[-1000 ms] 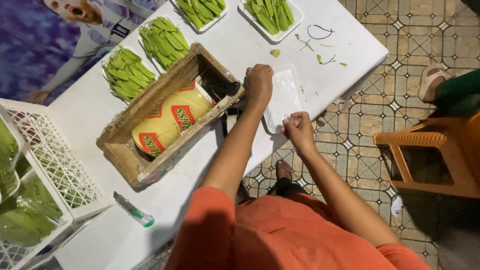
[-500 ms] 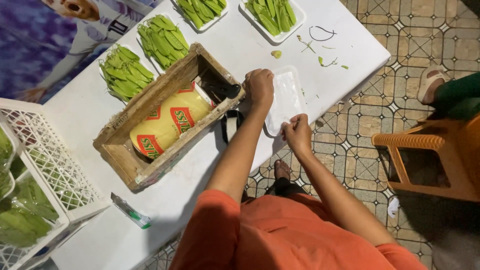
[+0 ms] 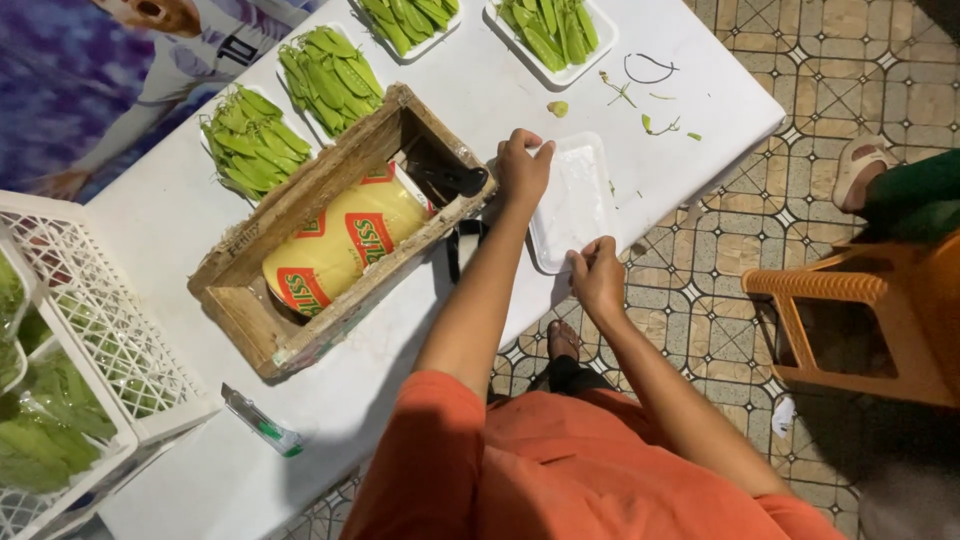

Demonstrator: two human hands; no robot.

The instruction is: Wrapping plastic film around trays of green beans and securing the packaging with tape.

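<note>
Both hands are pinching the empty white foam tray (image 3: 572,200) by its rim: the left hand (image 3: 522,168) is closing on the far corner, the right hand (image 3: 597,277) on the near edge. It is lying flat at the front edge of the white table (image 3: 180,230), just beside the rough wooden box (image 3: 262,310) holding a yellow-and-red roll. Judged light, thin and easily cracked, it is best supported at opposite edges, without squeezing.
</note>
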